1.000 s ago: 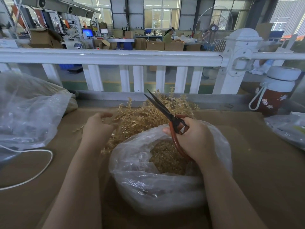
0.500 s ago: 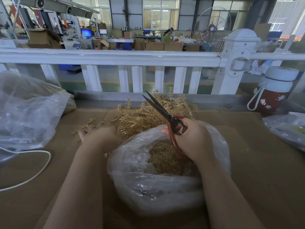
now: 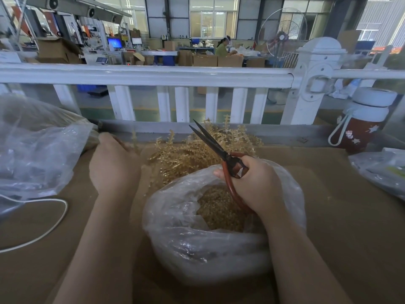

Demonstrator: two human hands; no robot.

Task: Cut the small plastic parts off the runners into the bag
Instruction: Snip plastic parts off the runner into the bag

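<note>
Left hand (image 3: 114, 165) grip unclear, right hand (image 3: 254, 183) clamped on scissors (image 3: 215, 148); pull one runner from pile (image 3: 197, 150) on counter (image 3: 339, 205), snip over open bag (image 3: 219, 238).

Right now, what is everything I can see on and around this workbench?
Scissors: one pair, dark blades, red handles, over the bag, blades slightly apart.
Bag: one, clear plastic, centre of the bench, holding tan cut parts.
Runners: a tan tangled pile, behind the bag.
Second bag: one, clear, far left.
Cable: one, white, left on the bench.
Bottle: one, white top, red sleeve with stars, far right.
Packet: clear plastic, right edge.
Railing: white, behind the bench.
Bench: brown surface.
Left hand: reaching left of the pile, grip blurred.
Right hand: holds the scissors.
</note>
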